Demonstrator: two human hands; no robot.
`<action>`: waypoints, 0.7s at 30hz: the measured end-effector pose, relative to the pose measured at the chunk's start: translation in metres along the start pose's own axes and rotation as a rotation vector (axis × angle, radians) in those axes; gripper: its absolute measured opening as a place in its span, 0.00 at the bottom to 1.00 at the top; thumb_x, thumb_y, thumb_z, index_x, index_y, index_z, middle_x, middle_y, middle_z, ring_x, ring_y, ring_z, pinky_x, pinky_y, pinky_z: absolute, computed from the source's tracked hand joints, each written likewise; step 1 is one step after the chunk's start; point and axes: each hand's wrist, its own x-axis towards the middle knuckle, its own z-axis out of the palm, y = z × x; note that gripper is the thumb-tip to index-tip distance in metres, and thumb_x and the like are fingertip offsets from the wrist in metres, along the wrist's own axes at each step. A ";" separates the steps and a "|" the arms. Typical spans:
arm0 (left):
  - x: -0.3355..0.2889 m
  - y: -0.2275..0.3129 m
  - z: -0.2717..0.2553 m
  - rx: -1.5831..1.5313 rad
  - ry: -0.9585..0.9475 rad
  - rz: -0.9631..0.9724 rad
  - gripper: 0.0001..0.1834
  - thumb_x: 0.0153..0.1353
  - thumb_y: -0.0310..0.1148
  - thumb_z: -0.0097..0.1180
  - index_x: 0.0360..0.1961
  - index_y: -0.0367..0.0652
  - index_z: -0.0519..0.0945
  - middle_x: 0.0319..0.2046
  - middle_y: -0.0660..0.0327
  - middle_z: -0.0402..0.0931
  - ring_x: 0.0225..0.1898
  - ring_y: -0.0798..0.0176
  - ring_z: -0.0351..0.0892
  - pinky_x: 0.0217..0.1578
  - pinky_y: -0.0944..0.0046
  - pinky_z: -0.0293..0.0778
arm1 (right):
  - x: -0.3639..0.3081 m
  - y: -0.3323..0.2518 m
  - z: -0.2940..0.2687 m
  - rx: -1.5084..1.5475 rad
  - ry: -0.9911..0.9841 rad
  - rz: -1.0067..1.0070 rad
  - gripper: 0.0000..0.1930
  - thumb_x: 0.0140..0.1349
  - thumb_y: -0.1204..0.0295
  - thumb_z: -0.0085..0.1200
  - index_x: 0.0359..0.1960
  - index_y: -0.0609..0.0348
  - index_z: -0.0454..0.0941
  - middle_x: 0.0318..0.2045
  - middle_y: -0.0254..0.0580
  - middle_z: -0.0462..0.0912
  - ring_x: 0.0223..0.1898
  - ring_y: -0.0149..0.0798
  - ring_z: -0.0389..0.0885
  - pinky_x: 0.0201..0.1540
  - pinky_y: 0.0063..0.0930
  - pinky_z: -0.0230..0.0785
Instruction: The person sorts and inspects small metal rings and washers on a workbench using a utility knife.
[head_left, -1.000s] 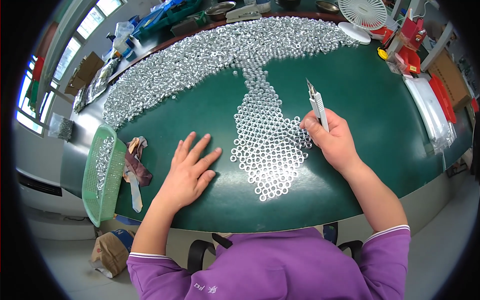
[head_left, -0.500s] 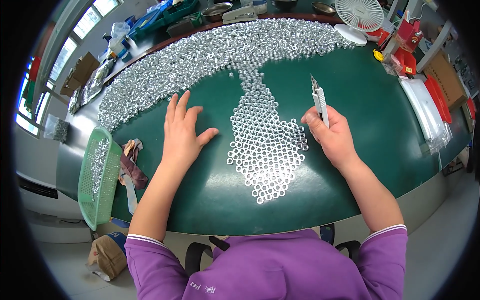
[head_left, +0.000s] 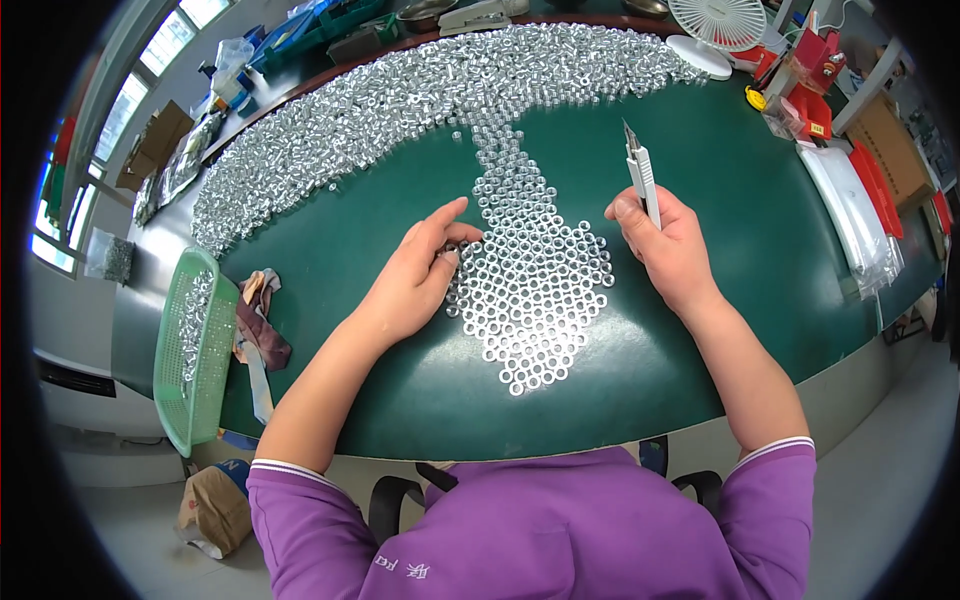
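Small silver metal rings (head_left: 530,290) lie flat in a single-layer patch on the green table, joined by a narrow neck to a long heap of similar metal pieces (head_left: 430,85) behind. My left hand (head_left: 412,280) is at the patch's left edge, its fingers bent and apart, the fingertips and thumb against or just above the outermost rings. No ring shows lifted in it. My right hand (head_left: 665,245) is closed around a white and grey utility knife (head_left: 643,175), held upright to the right of the patch with its pointed blade up.
A green plastic basket (head_left: 178,405) with more metal pieces stands at the left edge, beside a crumpled dark cloth (head_left: 262,320). A white fan (head_left: 715,30) stands at the back right. Clear plastic bags (head_left: 845,220) and a red tray (head_left: 875,195) lie along the right side.
My left hand has moved right, from bare table to the left edge of the ring patch, and its fingers have curled. My right hand keeps the knife in nearly the same place.
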 end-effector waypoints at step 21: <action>-0.046 0.031 -0.006 0.688 0.002 0.165 0.54 0.27 0.63 0.65 0.53 0.36 0.66 0.49 0.53 0.66 0.51 0.50 0.66 0.53 0.53 0.62 | 0.000 -0.003 0.003 -0.051 0.052 -0.056 0.10 0.64 0.66 0.49 0.32 0.60 0.74 0.16 0.21 0.61 0.17 0.16 0.55 0.19 0.15 0.47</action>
